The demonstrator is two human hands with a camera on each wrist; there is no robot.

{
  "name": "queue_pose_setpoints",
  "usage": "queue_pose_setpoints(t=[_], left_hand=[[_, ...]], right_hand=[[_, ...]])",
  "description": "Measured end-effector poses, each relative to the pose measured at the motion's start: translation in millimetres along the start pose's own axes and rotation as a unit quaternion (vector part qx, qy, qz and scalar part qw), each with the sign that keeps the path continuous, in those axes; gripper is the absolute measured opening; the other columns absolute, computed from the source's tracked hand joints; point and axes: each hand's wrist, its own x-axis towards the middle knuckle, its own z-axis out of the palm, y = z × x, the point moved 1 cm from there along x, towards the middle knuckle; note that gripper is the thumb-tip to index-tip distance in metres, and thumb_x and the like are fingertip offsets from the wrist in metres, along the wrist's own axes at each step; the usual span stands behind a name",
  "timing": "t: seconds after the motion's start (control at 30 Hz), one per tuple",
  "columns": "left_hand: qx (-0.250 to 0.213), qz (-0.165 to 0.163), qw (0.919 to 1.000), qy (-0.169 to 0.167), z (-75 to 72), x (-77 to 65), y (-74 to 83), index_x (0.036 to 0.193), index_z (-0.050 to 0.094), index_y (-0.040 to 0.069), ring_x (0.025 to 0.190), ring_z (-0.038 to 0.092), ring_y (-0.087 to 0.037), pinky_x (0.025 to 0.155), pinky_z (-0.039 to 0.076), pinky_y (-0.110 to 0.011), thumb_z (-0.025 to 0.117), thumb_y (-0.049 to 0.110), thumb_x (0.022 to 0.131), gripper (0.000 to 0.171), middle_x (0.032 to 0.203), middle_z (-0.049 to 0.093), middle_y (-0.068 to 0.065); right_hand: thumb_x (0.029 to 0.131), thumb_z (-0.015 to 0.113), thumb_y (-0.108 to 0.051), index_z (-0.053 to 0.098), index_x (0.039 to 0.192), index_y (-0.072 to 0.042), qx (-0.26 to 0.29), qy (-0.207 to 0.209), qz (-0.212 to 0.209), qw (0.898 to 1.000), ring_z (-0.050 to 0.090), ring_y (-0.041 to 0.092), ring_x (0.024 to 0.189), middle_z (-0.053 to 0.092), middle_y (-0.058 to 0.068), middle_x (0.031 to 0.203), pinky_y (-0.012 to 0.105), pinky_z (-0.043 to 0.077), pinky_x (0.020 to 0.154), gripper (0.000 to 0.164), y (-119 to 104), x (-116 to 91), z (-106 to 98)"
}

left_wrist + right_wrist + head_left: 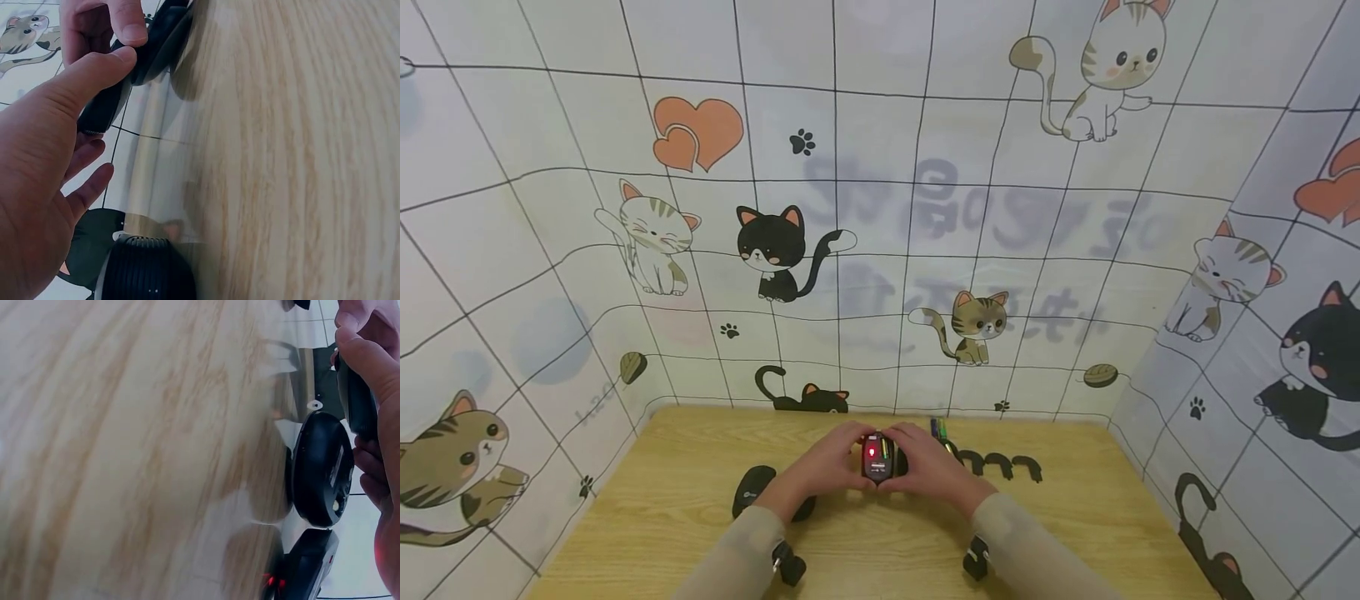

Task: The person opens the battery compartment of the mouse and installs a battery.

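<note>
Fingers of the left hand and the right hand grip a small black device from its two sides, thumbs at its lower end and the other fingers near the top. The device is raised off the table, near its middle, with a bright red light and a narrow yellowish strip on the face turned up. In the left wrist view, the left thumb presses along the device's edge, and the tip of the right hand's digit meets it there; two lower left fingers lie loosely bent beneath.

Just beside the right hand, partly hidden by it, is a dark rounded object. Past that, green and blue sticks stand toward the back, and a row of black curved pieces runs to the right. Near the left forearm lies a black mouse-shaped object, with another dark item partly behind the wrist. Beige sleeves cover both forearms, each with a small black mount at the wrist. Around the table hangs a white gridded sheet printed with cats, hearts and paw prints.
</note>
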Motion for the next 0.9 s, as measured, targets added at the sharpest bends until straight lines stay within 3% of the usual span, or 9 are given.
queue_pose_setpoints(t=[0.6,0.9], left_hand=[[0.039,-0.015,0.9987,-0.029,7.6,11.2,-9.9,0.149,0.062,0.010,0.139,0.056,-0.028,0.121,0.048,-0.051,0.102,0.035,0.081,0.083,0.146,0.065,-0.005],[0.061,-0.004,0.9977,-0.031,12.2,15.2,-16.3,0.149,0.063,0.012,0.133,0.059,-0.025,0.115,0.051,-0.047,0.104,0.036,0.077,0.085,0.140,0.067,-0.003]], right_hand=[[0.084,0.093,-0.061,0.064,0.151,-0.016,-0.019,-0.032,0.025,0.999,0.057,0.025,0.139,0.065,-0.001,0.145,0.051,0.046,0.122,0.086,4.0,6.7,7.1],[0.084,0.093,-0.062,0.065,0.148,-0.015,-0.051,-0.027,0.003,0.998,0.058,0.022,0.135,0.067,0.000,0.141,0.050,0.043,0.124,0.084,6.5,8.2,8.5]])
